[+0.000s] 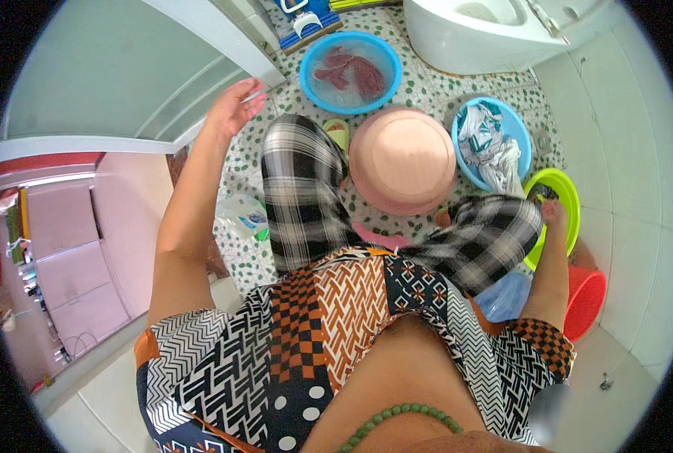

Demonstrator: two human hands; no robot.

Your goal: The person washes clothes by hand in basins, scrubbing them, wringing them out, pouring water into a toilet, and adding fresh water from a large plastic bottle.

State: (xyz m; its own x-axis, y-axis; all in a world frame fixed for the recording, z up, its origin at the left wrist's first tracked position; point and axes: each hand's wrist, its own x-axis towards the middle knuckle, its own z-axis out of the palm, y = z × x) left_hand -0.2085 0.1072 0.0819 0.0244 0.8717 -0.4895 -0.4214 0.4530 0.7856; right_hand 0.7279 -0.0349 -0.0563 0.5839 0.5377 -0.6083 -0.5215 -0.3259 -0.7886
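Out to the left, my left hand [240, 104] is raised beside the door frame, its fingers apart and nothing in them. My right hand [554, 213] reaches into a lime green basin [573, 198] on the right, next to dark cloth [539, 192]; its fingers are too hidden to read. Between my knees sits a pink basin [406, 155], which looks turned bottom up. Beyond it a blue basin [388, 53] holds sudsy water with a dark red cloth [355, 74] in it. Another blue basin [523, 136] holds white and teal laundry [487, 143].
A white toilet [457, 57] stands at the far right. Behind the green basin is a red bucket [587, 291] near the tiled wall [623, 143]. A door [118, 75] borders the left side. A clear plastic bag [238, 215] lies by my left leg.
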